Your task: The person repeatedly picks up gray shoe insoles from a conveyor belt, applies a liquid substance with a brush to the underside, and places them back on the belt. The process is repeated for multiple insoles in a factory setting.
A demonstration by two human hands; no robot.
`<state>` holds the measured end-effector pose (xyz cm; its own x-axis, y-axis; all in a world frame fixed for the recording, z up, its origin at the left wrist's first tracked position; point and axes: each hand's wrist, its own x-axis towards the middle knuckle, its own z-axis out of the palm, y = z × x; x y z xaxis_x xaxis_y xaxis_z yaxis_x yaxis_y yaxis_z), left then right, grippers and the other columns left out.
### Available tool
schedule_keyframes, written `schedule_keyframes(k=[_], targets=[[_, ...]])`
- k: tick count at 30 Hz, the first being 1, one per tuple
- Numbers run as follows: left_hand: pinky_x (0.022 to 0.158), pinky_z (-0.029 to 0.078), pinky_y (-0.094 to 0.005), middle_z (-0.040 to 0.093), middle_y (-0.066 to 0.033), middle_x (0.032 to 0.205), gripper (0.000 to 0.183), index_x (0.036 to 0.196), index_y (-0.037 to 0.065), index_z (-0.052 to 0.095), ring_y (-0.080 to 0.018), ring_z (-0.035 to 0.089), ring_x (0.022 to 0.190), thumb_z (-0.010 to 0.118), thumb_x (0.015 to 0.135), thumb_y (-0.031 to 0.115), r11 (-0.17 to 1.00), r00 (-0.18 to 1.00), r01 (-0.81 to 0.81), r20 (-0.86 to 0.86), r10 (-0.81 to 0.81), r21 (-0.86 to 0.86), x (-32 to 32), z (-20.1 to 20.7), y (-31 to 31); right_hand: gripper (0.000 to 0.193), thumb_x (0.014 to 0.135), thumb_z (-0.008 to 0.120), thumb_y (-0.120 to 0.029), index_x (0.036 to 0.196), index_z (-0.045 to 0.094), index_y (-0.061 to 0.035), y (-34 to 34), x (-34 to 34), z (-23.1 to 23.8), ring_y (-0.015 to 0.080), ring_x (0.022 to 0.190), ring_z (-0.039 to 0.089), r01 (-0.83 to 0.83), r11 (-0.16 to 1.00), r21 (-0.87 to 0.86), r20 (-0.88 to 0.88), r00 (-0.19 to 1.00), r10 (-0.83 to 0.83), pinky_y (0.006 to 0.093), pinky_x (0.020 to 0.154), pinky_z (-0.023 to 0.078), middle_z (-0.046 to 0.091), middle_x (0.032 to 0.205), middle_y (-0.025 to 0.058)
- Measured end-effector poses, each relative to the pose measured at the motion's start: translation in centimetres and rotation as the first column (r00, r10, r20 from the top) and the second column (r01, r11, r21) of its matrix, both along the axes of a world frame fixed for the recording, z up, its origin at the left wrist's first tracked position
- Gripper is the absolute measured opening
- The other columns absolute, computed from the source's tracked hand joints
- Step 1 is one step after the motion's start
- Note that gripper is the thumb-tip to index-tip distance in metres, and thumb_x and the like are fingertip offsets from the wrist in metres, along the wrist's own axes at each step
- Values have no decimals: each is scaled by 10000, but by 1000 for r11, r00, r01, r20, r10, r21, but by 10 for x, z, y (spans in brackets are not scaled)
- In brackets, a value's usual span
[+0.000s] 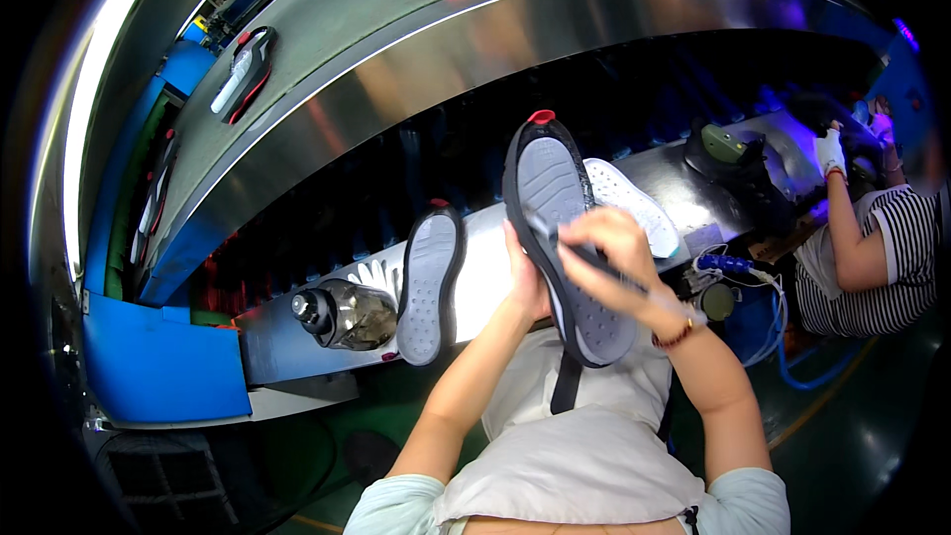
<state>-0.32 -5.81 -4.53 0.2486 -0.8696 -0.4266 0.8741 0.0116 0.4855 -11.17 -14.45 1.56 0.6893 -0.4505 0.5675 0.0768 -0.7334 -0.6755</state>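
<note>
A grey and black shoe sole with a red tip stands tilted in front of me. My left hand grips it by its left edge. Over the middle of the sole, my right hand is closed on a thin dark stick-like tool; motion blurs it, and its working end is hard to make out. To the left, a similar sole lies on the metal bench. Partly behind the held sole is a white sole-shaped piece with small holes.
A dark see-through bottle and a white glove rest at bench left. Beyond, a curved conveyor belt carries several soles. At right are a power strip, cables, a jar and a co-worker in a striped top.
</note>
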Motion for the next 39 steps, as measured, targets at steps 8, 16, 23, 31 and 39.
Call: schedule_keyframes(k=[8, 16, 23, 31, 39], targets=[[996, 351, -447, 461, -154, 1274, 959, 1364, 93, 312, -336, 477, 1130, 144, 741, 803, 941, 994, 32, -83, -64, -337, 9, 22, 29, 108, 690, 685, -22, 796, 666, -23, -3, -39, 42, 142, 744, 605, -206, 815, 542, -63, 957, 284, 263, 675, 485, 632, 796, 76], [995, 362, -393, 405, -125, 1329, 922, 1374, 87, 282, -270, 439, 1184, 158, 773, 775, 961, 998, -56, 12, 62, -269, -7, 54, 28, 162, 673, 697, -18, 834, 679, -6, 2, -13, 71, 159, 790, 607, -401, 843, 360, 21, 906, 422, 248, 711, 466, 637, 815, 93], [985, 351, -399, 416, -121, 1304, 863, 1360, 81, 300, -274, 452, 1144, 185, 808, 734, 945, 930, -228, 235, 283, -235, 3, 57, 24, 189, 694, 677, 25, 883, 668, 10, -9, -23, 64, 168, 831, 605, -387, 814, 433, 47, 912, 408, 282, 774, 471, 641, 857, 111], [962, 350, -522, 432, -275, 1239, 998, 1378, 46, 234, -410, 482, 1080, 164, 734, 806, 772, 914, -230, 141, 381, -593, 29, 61, 11, 182, 693, 690, -6, 873, 675, -32, -8, -39, 55, 142, 852, 539, -404, 826, 393, -6, 897, 442, 271, 788, 439, 676, 914, 58], [958, 366, -502, 420, -294, 1238, 999, 1377, 26, 222, -418, 469, 1094, 134, 745, 795, 691, 922, -215, 90, 376, -690, 38, 75, 13, 202, 664, 711, 17, 857, 673, -30, -7, -51, 45, 160, 844, 594, -390, 776, 496, 76, 910, 408, 265, 777, 445, 674, 898, 92]])
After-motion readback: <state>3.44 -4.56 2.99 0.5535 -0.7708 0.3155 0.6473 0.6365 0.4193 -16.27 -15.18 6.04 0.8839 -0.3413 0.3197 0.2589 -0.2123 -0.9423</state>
